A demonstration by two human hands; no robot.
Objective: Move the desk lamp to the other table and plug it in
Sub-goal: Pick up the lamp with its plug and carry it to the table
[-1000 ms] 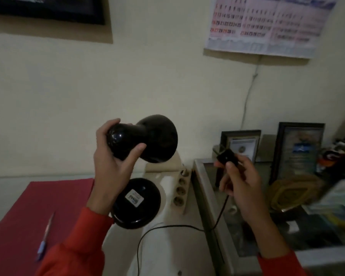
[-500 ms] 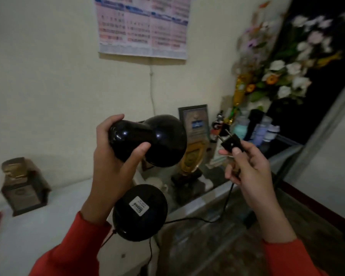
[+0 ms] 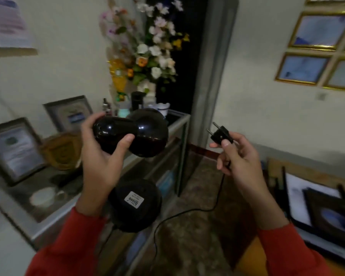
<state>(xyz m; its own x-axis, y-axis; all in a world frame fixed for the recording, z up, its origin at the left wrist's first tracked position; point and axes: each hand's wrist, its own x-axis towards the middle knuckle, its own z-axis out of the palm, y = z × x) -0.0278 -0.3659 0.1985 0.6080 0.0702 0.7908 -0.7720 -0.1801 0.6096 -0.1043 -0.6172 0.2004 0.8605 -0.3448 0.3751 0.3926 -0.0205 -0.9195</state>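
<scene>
A glossy black desk lamp is held up in the air at the middle of the view. My left hand [image 3: 102,162] grips the narrow rear of its shade [image 3: 139,134]. The round base [image 3: 135,204], with a white label, hangs below my left wrist. My right hand [image 3: 237,158] pinches the lamp's black two-pin plug [image 3: 220,134], pins pointing up and left. The black cord [image 3: 187,213] loops from my right hand down and back toward the base.
A glass-topped cabinet [image 3: 179,124] at left carries framed certificates [image 3: 14,150], a white cup [image 3: 43,198], bottles and a flower arrangement [image 3: 149,46]. A dark doorway [image 3: 187,76] lies ahead. Framed pictures [image 3: 319,48] hang on the right wall; frames [image 3: 323,212] lean at lower right.
The view has swung right, away from the white table with the power strip, past the cabinet toward the doorway. Both hands keep the same hold on the lamp and the plug.
</scene>
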